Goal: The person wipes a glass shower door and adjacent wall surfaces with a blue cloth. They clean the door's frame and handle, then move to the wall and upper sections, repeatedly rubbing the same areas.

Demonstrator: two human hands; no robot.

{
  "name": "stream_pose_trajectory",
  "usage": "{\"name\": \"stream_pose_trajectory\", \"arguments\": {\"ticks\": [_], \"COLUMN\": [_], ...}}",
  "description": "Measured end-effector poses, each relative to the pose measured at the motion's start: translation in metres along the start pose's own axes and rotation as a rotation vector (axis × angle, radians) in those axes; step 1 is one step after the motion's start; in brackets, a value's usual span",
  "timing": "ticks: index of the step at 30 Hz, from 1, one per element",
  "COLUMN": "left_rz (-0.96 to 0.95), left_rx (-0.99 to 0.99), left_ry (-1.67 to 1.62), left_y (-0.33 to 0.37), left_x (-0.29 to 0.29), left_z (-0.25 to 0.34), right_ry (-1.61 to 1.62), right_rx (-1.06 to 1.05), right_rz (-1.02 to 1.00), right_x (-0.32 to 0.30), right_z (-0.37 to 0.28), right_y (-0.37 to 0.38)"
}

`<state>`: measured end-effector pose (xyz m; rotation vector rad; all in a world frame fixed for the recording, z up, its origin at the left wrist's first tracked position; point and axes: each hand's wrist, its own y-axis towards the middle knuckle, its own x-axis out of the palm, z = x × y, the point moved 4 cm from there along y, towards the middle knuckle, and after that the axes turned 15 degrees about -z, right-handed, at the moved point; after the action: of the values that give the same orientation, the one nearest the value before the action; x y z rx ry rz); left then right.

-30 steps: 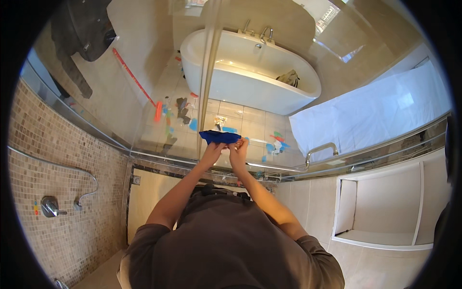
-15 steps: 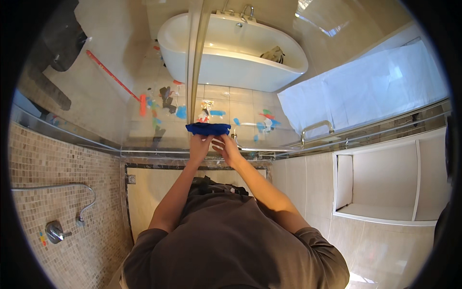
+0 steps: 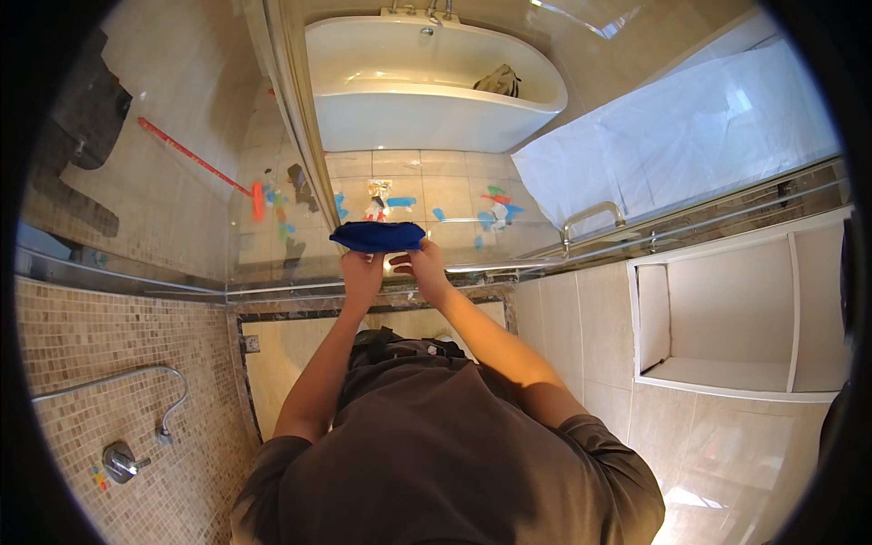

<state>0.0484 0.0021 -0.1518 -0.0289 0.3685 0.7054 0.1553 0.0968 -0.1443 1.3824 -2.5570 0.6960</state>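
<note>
A dark blue cloth [image 3: 377,238], bunched into a wide flat shape, is held up in front of me by the glass panel. My left hand [image 3: 363,274] grips its lower edge from below, with the fingertips partly hidden behind the fabric. At the cloth's right end, my right hand [image 3: 425,271] has its thumb and forefinger on the edge while the other fingers curl in toward the left hand. A small gap separates the two hands. Just above the cloth rises the metal upright [image 3: 304,127] of the glass enclosure.
Beyond the glass stand a white bathtub [image 3: 418,123] with a bag [image 3: 499,82] in it and a white sheet [image 3: 672,145]. A metal door handle [image 3: 595,216] is at right, near a wall niche [image 3: 727,309]. On the mosaic wall at left is a shower valve [image 3: 123,461].
The whole view has shifted a little. My hands have moved slightly apart along the cloth's lower edge, and more of the cloth's face shows.
</note>
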Motion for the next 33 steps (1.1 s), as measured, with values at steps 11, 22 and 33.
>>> {"name": "stream_pose_trajectory", "arguments": {"ticks": [11,22,33], "left_rz": [-0.109,-0.071,-0.130], "left_rx": [-0.078,0.123,-0.320], "left_ry": [-0.115,-0.293,-0.422], "left_y": [0.005,0.017,0.007], "left_x": [0.036,0.051,0.112], "left_z": [0.003,0.103,-0.001], "right_ry": [0.100,-0.095,0.026], "right_rx": [0.059,-0.441,-0.045], "right_rz": [0.079,0.076,0.098], "right_x": [-0.040,-0.047,-0.093], "right_z": [0.009,-0.086,0.014], "right_y": [0.001,-0.042,-0.011]}}
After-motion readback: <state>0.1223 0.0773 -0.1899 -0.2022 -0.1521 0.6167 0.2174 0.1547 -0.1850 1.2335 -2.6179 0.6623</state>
